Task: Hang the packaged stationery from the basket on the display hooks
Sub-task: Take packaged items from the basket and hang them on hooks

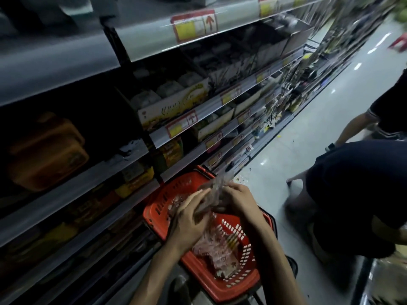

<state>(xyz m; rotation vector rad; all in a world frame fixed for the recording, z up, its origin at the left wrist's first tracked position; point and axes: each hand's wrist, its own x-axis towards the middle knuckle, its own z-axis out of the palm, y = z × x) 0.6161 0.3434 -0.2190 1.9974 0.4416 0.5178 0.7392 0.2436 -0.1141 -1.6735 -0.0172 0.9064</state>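
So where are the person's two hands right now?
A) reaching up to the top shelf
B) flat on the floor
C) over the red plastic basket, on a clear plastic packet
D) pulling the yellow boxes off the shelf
C: the left hand and right hand meet on a clear plastic packet directly above the red plastic basket.
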